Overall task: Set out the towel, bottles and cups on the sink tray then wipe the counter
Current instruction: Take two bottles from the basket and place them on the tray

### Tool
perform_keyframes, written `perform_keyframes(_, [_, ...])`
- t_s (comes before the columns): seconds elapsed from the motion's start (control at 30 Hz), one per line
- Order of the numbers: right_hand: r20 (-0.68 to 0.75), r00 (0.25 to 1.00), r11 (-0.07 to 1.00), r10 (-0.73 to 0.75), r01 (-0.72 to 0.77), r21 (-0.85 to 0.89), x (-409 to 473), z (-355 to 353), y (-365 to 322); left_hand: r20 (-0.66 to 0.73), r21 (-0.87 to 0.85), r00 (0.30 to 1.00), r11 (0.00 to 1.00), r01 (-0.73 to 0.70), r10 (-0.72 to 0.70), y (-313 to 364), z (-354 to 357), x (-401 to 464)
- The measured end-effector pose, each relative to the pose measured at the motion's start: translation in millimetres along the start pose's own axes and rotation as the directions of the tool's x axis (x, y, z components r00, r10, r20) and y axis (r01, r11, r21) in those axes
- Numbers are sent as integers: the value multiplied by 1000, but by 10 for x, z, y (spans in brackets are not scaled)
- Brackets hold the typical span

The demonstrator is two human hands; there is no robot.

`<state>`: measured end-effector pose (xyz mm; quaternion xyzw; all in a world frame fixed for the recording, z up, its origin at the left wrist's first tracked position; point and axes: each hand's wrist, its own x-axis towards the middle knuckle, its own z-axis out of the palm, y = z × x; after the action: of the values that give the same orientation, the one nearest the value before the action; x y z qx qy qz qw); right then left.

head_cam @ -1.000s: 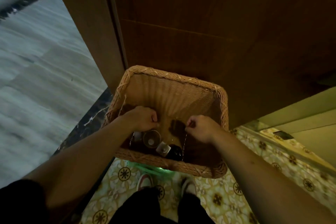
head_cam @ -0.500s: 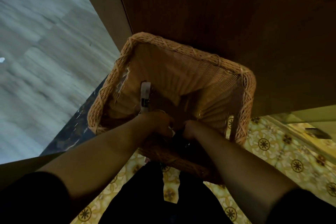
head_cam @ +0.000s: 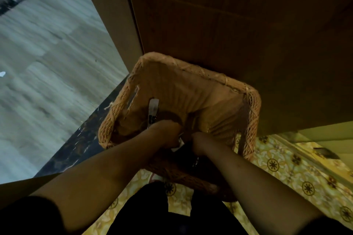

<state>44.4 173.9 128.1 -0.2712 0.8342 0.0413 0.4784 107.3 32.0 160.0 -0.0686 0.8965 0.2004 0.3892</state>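
Note:
I hold a woven wicker basket (head_cam: 191,67) in the air in front of me, tilted, its near rim under my forearms. My left hand (head_cam: 165,132) and my right hand (head_cam: 200,140) are both fisted inside it, close together near the bottom. What the fingers close on is hidden. A white labelled strip (head_cam: 153,107) sticks up beside my left hand. A dark bottle-like shape (head_cam: 188,151) with a white cap lies between my hands. Cups and towel are not visible now.
A dark wooden door panel (head_cam: 229,25) stands right behind the basket. Grey floor (head_cam: 47,63) lies to the left beyond a dark marble threshold (head_cam: 80,139). Yellow patterned tiles (head_cam: 286,168) run under and to the right of my legs (head_cam: 172,215).
The basket has come up closer to me and tilted. My fists have drawn together inside it. The cups seen a second ago are now covered by my hands.

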Motion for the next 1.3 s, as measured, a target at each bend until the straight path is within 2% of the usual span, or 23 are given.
perform_keyframes(0.07, [-67, 996, 998, -64, 65, 8, -276, -234, -43, -78, -36, 997, 999, -15, 13, 52, -152, -216])
perform_keyframes(0.2, [-168, 963, 974, -212, 193, -118, -880, -726, -79, -284, -116, 958, 993, -2, -31, 198, -402, -761])
perform_keyframes(0.37, [-296, 870, 916, -393, 346, -202, -1475, -1178, -127, -505, -222, 843, 972, 80, -184, 468, -560, -1451])
perform_keyframes(0.43, [-330, 803, 864, -496, 417, -282, -1672, -1308, -176, -590, -245, 763, 959, 143, -265, 574, -554, -1744])
perform_keyframes(0.5, [-369, 704, 794, -606, 508, -335, -1871, -1402, -244, -674, -263, 667, 947, 185, -318, 682, -514, -2046])
perform_keyframes(0.6, [-403, 544, 675, -735, 637, -372, -2168, -1441, -388, -766, -312, 503, 915, 255, -401, 843, -375, -2530])
perform_keyframes(0.7, [-374, 409, 543, -833, 736, -404, -2455, -1361, -635, -820, -378, 327, 874, 307, -469, 978, -139, -3053])
perform_keyframes(0.83, [-296, 304, 403, -905, 835, -374, -2837, -1068, -1143, -804, -496, 125, 773, 397, -581, 1053, 353, -3756])
perform_keyframes(0.97, [-149, 209, 250, -966, 902, -353, -3228, -539, -1702, -715, -642, -47, 628, 440, -698, 1089, 1018, -4504])
perform_keyframes(1.13, [54, 99, 72, -994, 929, -362, -3713, 410, -2380, -577, -779, -215, 453, 433, -788, 1202, 2061, -5365])
perform_keyframes(1.3, [276, 24, -76, -961, 934, -348, -4274, 1680, -3009, -371, -908, -341, 259, 329, -864, 1341, 3350, -6070])
